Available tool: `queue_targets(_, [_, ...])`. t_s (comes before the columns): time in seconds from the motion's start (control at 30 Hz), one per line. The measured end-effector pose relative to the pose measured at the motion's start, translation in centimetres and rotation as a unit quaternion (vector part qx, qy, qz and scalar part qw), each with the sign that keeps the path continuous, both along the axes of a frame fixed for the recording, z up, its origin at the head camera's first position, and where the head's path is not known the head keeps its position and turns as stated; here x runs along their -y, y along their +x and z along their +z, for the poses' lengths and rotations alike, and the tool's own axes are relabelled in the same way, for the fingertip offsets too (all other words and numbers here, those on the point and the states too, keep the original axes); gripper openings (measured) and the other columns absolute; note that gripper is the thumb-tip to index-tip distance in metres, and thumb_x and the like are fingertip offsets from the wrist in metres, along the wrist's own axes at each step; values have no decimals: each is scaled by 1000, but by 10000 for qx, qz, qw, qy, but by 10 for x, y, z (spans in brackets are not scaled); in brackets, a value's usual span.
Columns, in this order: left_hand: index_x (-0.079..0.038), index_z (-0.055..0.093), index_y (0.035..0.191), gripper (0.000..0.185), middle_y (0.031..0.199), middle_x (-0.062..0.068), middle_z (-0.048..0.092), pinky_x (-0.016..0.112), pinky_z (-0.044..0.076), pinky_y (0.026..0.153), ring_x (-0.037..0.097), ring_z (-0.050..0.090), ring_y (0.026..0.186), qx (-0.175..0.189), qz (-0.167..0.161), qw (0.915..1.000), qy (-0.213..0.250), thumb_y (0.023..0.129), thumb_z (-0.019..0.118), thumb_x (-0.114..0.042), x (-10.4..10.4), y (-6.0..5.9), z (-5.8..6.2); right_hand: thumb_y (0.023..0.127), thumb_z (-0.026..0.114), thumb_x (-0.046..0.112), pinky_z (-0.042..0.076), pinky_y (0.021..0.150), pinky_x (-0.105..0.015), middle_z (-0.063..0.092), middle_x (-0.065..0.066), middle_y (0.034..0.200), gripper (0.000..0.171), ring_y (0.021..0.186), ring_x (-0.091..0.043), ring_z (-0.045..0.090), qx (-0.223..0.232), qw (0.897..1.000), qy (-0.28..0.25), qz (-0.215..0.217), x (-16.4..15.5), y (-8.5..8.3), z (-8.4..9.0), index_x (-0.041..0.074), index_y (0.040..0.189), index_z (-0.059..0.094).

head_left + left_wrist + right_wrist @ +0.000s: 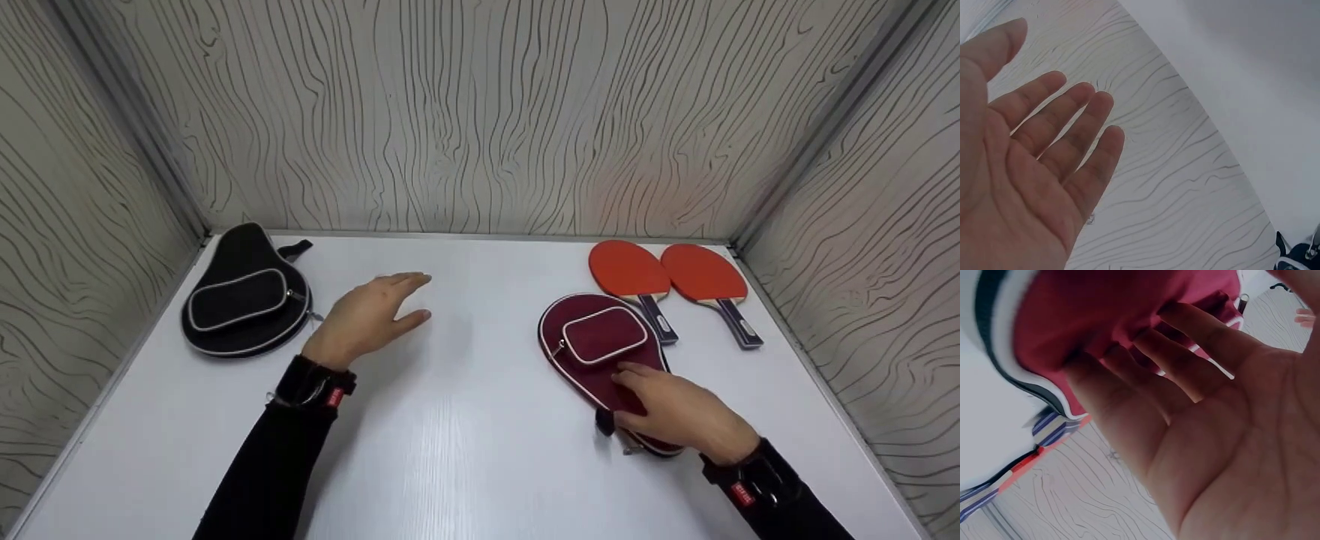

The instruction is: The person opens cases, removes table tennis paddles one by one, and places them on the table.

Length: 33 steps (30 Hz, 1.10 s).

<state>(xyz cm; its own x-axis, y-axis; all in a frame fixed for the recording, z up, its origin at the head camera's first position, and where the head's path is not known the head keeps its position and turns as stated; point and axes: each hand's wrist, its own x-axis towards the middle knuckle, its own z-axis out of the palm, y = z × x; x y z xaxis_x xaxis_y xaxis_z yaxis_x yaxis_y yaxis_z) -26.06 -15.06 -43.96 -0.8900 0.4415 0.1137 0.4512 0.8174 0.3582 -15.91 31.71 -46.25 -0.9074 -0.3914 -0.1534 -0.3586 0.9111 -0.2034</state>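
My right hand (679, 416) lies flat on the narrow handle end of the maroon paddle case (596, 349), lower right of centre in the head view; fingers straight, pressing on the fabric, not curled round it. The right wrist view confirms this: fingertips (1151, 343) touch the maroon cloth, palm open. My left hand (367, 316) hovers above the white table (465, 420), left of centre, fingers extended and slightly spread, holding nothing; the left wrist view shows the bare open palm (1022, 185). Black paddle case (244, 300) with pale piping lies at the far left, just beside the left hand, not touching. Two red paddles (667, 281) lie side by side at the upper right, handles pointing toward me; the nearer one's handle touches or overlaps the maroon case's edge. Red tags on both wrist straps (335, 396); their lettering is too small to read.
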Motion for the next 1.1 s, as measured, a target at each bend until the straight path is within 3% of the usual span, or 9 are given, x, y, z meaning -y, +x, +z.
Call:
queue_targets(0.3, [-9,52,176,69,178,21,58,65,49,136,48,58,165,-191,517,9984,99,117,73,-39,54,-12,4,102,84,13,66,115,-60,82,-8,137,45,124,-26,78,54,9995,-68,299,12,-7,21,5,146,76])
queue_targets(0.53, [-8,45,180,75,184,24,49,69,40,141,50,47,171,177,978,9949,178,118,71,-41,93,-14,6,109,81,21,64,118,-63,81,-19,146,50,139,-40,78,-335,9986,-95,408,36,-12,33,1,154,72])
queue_targets(1.1, [3,39,180,89,184,36,40,79,35,139,63,39,169,425,1661,9851,158,111,81,-35,166,-12,-3,114,78,30,59,128,-57,69,-20,168,59,157,-37,68,-846,9937,-334,662,98,-35,44,3,165,64])
